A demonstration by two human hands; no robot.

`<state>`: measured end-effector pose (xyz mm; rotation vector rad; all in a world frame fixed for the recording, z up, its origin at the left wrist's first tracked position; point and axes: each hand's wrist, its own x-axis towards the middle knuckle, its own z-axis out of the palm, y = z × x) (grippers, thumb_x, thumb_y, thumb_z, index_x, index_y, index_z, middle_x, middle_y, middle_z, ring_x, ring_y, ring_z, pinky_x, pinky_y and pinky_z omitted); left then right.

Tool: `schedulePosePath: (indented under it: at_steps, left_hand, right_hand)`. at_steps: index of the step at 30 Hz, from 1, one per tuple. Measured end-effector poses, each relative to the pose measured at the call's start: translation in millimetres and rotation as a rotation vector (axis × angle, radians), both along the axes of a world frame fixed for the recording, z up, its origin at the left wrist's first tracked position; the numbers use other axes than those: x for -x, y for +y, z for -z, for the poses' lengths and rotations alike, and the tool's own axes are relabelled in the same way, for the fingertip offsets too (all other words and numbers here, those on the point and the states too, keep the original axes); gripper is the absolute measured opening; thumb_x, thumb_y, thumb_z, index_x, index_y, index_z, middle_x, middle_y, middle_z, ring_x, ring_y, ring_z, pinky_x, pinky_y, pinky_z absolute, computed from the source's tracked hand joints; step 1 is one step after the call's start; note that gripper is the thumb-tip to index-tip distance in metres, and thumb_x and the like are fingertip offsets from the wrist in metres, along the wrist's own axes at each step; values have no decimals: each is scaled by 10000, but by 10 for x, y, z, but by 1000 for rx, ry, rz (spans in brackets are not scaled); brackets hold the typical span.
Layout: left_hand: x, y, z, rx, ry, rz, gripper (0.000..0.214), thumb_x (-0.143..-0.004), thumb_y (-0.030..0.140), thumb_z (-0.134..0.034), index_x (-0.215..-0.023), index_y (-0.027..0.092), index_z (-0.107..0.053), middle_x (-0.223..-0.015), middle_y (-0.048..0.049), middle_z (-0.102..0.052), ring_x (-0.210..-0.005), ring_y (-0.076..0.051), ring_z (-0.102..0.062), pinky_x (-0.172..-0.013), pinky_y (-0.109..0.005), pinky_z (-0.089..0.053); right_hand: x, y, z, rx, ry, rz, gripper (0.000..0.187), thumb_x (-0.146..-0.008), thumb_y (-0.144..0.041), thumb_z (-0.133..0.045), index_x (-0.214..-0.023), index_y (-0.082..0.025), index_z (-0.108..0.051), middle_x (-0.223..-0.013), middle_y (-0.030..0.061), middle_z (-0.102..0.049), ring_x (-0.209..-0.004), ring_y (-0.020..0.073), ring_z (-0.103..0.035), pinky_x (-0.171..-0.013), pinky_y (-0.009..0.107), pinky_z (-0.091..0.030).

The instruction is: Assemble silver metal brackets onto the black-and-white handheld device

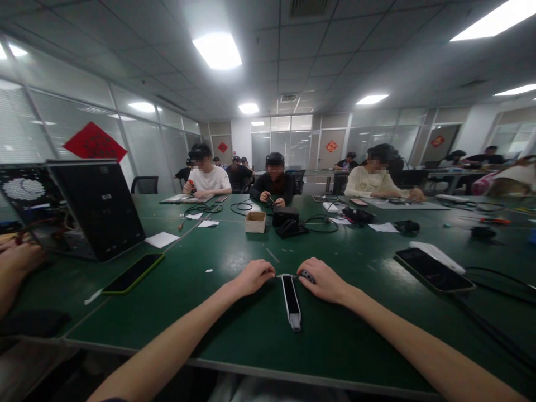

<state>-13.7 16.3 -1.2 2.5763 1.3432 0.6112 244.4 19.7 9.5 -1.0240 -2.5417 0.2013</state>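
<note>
A slim white device with a long black face lies on the green table between my hands, its narrow end towards me. To its left, my left hand rests low over the table with fingers bent and closed together. A thin bit shows at those fingertips, too small to name. My right hand is on the other side, its fingers curled round a small grey rounded object. The device's far end sits close to both sets of fingertips; whether they touch it I cannot tell.
A green-edged phone and an opened HP computer case stand left. At right lie a dark phone and a white bar-shaped object. A small box and black stand are ahead. Other people sit opposite.
</note>
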Motion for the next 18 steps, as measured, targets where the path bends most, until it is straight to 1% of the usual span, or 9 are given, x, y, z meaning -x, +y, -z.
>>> schedulePosePath:
  at_steps: [5, 8, 11, 15, 17, 18]
  left_hand:
    - [-7, 4, -6, 37, -13, -16, 96, -875, 241, -612, -899, 198, -694, -869, -8, -699, -813, -161, -634, -737, -259, -458]
    - [-16, -4, -18, 57, -28, -48, 104, -859, 276, -635, -896, 206, -703, -830, 5, -710, -783, -158, -645, -712, -250, -461]
    - [-38, -19, -28, 67, -37, -63, 122, -848, 301, -647, -895, 213, -716, -818, 6, -722, -777, -162, -654, -719, -252, -470]
    - [-65, -27, -21, 56, -51, -42, 156, -855, 330, -629, -902, 222, -732, -833, -5, -735, -770, -170, -665, -756, -270, -484]
    - [-66, -13, -11, 54, -54, -48, 162, -855, 331, -623, -904, 224, -735, -839, -8, -738, -761, -174, -667, -744, -268, -488]
    - [-63, 0, -4, 50, -54, -50, 161, -854, 328, -622, -906, 226, -736, -855, -9, -740, -774, -176, -669, -748, -267, -488]
  right_hand:
    - [37, -7, 6, -21, -24, -8, 218, -909, -300, -498, -983, -182, -666, -1017, 85, -643, -944, 225, -559, -828, 388, -463]
    - [46, 17, 38, -43, -24, -18, 209, -910, -302, -499, -968, -186, -663, -1008, 80, -645, -939, 224, -558, -817, 383, -460]
    - [47, 30, 56, -64, -14, -28, 208, -913, -298, -495, -962, -187, -664, -1009, 82, -647, -950, 227, -556, -821, 385, -456]
    - [23, 37, 0, -91, -34, -35, 218, -915, -311, -493, -962, -189, -667, -1014, 82, -655, -957, 225, -559, -831, 381, -450]
    - [-23, 79, -52, -128, -60, 3, 231, -920, -318, -486, -976, -187, -668, -1025, 83, -658, -969, 224, -558, -856, 379, -439]
    - [-64, 120, -78, -149, -76, 47, 245, -924, -324, -477, -988, -183, -667, -1042, 90, -655, -988, 229, -554, -875, 381, -429]
